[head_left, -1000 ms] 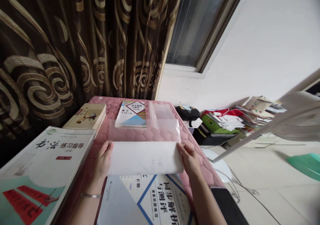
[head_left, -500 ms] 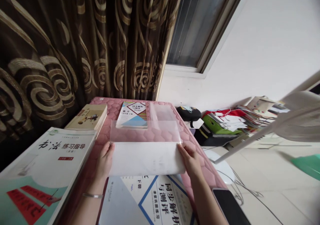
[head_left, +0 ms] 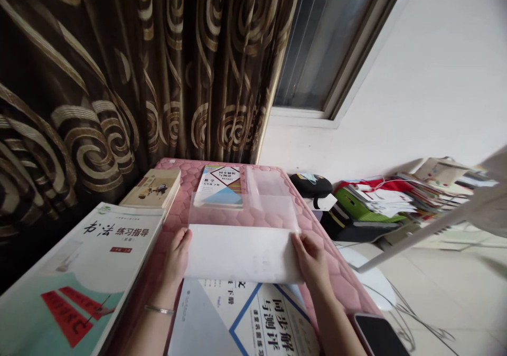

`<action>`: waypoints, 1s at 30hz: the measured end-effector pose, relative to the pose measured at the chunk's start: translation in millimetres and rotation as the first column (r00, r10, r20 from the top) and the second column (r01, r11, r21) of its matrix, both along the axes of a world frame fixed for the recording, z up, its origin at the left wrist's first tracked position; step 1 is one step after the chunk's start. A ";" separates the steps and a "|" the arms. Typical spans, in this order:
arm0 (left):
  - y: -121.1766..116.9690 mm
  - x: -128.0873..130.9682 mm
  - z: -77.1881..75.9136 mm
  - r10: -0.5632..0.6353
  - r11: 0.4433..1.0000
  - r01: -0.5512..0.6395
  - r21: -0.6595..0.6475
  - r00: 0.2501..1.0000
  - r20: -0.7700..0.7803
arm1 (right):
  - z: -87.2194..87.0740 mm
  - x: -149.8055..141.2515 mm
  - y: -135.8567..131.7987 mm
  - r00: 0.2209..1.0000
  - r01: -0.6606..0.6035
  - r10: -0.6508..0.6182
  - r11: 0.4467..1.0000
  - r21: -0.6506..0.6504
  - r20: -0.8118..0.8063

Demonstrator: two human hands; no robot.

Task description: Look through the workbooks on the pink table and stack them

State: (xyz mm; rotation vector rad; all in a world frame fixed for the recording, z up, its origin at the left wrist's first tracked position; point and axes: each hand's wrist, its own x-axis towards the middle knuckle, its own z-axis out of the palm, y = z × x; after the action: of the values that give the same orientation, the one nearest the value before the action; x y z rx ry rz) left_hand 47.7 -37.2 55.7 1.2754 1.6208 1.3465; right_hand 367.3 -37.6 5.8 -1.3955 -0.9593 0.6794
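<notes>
A translucent plastic book cover (head_left: 241, 213) stretches between my two hands, with a white sheet-like section (head_left: 241, 253) along its near part. My left hand (head_left: 179, 258) pinches its left edge, thumb on top. On the opposite edge my right hand (head_left: 312, 258) has the same kind of pinch. Just below and nearer me lies a blue and white workbook (head_left: 209, 319), its upper end hidden under the held cover. Whether the white section is a page inside the plastic or a folded layer, I cannot tell.
On the pink quilted table cover (head_left: 174, 234) lie a calligraphy book (head_left: 99, 271), a beige book stack (head_left: 152, 187), a smaller workbook (head_left: 219, 184), another plastic cover (head_left: 267, 181) and a phone (head_left: 380, 335). A lamp (head_left: 415, 234) stands at the right, with paper piles behind.
The whole view has shifted, so everything appears slightly further right. Both hands keep their hold on the cover, which stays in nearly the same place over the workbook.
</notes>
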 end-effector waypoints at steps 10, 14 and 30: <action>8.2 -2.5 -21.0 0.018 1.000 -0.017 -0.018 0.998 0.052 | 2.3 -0.9 0.2 0.996 0.046 -0.046 0.999 -0.009 0.083; 6.5 -4.1 -18.1 -0.005 1.000 0.006 -0.024 1.000 0.030 | 4.6 -3.0 -0.7 0.994 0.053 -0.054 0.998 0.018 0.095; 25.8 -5.9 -37.0 -0.025 0.954 -0.080 -0.288 0.939 -0.342 | -7.2 -3.0 5.6 0.920 0.052 0.031 0.978 -0.201 0.390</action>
State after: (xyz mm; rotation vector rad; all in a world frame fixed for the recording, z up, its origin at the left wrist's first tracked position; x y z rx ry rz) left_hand 41.8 -11.5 18.7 1.3544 1.9981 0.8789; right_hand 364.4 -32.1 -1.4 -1.7641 -1.2184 0.5099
